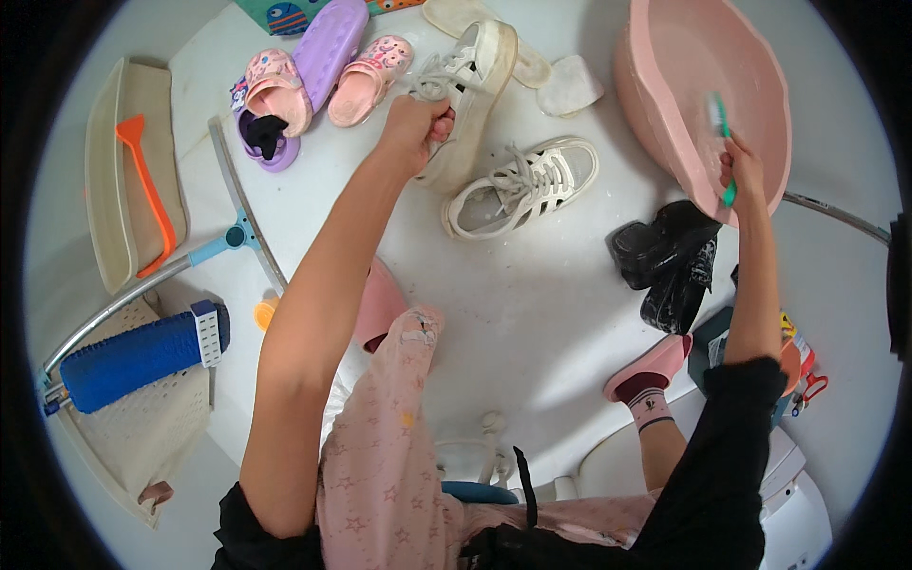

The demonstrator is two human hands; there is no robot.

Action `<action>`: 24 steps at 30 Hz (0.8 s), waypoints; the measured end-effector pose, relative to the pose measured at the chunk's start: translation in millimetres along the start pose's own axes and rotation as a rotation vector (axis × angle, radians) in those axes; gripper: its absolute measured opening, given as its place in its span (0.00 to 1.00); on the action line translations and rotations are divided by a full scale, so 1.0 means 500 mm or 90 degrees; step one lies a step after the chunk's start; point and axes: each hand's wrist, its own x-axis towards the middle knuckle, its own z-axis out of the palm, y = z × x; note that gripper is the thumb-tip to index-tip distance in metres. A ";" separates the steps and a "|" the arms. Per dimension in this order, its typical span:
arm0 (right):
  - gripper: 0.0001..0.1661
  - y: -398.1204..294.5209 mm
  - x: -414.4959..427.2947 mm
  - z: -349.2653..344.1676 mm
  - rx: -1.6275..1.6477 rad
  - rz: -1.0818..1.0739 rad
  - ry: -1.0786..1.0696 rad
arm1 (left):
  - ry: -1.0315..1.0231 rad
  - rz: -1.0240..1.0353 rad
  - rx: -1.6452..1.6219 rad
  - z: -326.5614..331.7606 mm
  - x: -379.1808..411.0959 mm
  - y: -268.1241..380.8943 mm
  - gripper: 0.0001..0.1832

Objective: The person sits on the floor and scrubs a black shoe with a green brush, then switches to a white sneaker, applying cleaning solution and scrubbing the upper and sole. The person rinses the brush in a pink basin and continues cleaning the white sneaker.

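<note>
My left hand (420,132) grips a white lace-up sneaker (488,78) at its collar, tipping it on its side with the thick sole facing right. Its mate, another white sneaker (527,187), lies just below with grey laces tied. In my right hand (744,167) is a green toothbrush (721,117), its white bristles over the inside of a pink plastic basin (634,92). The basin's bottom looks wet. Pale insoles (531,68) and a white pad-like piece (570,85) rest on the floor beyond the sneakers.
Black shoes (670,249) with suds lie below the basin. Pink clogs (370,78) and purple slippers (331,43) sit at the upper left. A squeegee (242,231), a blue mop head (142,356) and a dustpan (132,178) occupy the left side. Red-handled scissors (814,387) are at right.
</note>
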 end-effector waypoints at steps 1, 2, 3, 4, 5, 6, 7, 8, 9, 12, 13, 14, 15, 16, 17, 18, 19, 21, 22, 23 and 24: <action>0.20 -0.024 -0.060 0.017 -0.041 -0.056 0.057 | 0.022 -0.067 -0.046 0.000 -0.005 0.005 0.03; 0.21 -0.046 -0.123 0.038 -0.069 -0.147 0.096 | 0.021 -0.096 -0.113 0.000 -0.010 0.007 0.02; 0.21 -0.063 -0.186 0.064 -0.086 -0.211 0.080 | -0.004 -0.119 -0.188 -0.002 -0.013 0.010 0.02; 0.20 -0.073 -0.249 0.095 -0.094 -0.338 0.097 | 0.009 -0.134 -0.191 -0.004 -0.016 0.011 0.02; 0.21 -0.074 -0.310 0.132 -0.145 -0.330 0.121 | -0.002 -0.141 -0.207 -0.009 -0.019 0.012 0.02; 0.22 -0.068 -0.368 0.175 -0.192 -0.351 0.080 | 0.007 -0.169 -0.230 -0.012 -0.020 0.012 0.01; 0.22 -0.056 -0.419 0.223 -0.222 -0.324 0.005 | -0.024 -0.149 -0.226 -0.016 -0.023 0.010 0.02; 0.21 -0.040 -0.461 0.274 -0.289 -0.201 -0.078 | -0.029 -0.153 -0.225 -0.019 -0.028 0.009 0.03; 0.22 -0.023 -0.492 0.327 -0.249 -0.386 -0.129 | 0.013 -0.147 -0.220 -0.021 -0.034 0.008 0.04; 0.23 0.000 -0.499 0.467 -0.397 -0.462 -0.145 | -0.020 -0.074 -0.191 -0.015 -0.059 0.000 0.05; 0.25 -0.005 -0.472 0.503 -0.461 -0.452 -0.121 | 0.042 -0.088 -0.126 -0.011 -0.066 -0.003 0.06; 0.25 -0.018 -0.436 0.532 -0.455 -0.480 -0.074 | 0.049 -0.085 -0.075 -0.005 -0.071 -0.007 0.07; 0.24 -0.036 -0.394 0.554 -0.504 -0.419 -0.069 | 0.075 -0.095 -0.024 0.001 -0.073 -0.010 0.07; 0.24 -0.055 -0.355 0.571 -0.444 -0.491 -0.045 | 0.090 -0.079 -0.022 0.007 -0.073 -0.012 0.08; 0.23 -0.071 -0.325 0.583 -0.392 -0.549 0.005 | 0.093 -0.062 -0.015 0.012 -0.071 -0.014 0.09; 0.23 -0.083 -0.307 0.589 -0.417 -0.516 -0.034 | 0.117 -0.051 -0.009 0.016 -0.067 -0.017 0.09; 0.22 -0.087 -0.304 0.590 -0.423 -0.520 -0.032 | 0.112 -0.020 -0.014 0.018 -0.063 -0.020 0.10; 0.23 -0.070 -0.345 0.575 -0.419 -0.506 -0.042 | 0.149 -0.039 0.026 0.017 -0.057 -0.028 0.11; 0.23 -0.049 -0.387 0.561 -0.378 -0.530 -0.023 | 0.159 -0.029 0.043 0.014 -0.056 -0.032 0.11; 0.25 -0.022 -0.439 0.544 -0.431 -0.428 -0.086 | 0.147 -0.031 0.025 0.011 -0.056 -0.037 0.11; 0.26 0.007 -0.494 0.525 -0.469 -0.339 -0.126 | 0.142 -0.032 0.009 0.008 -0.059 -0.041 0.11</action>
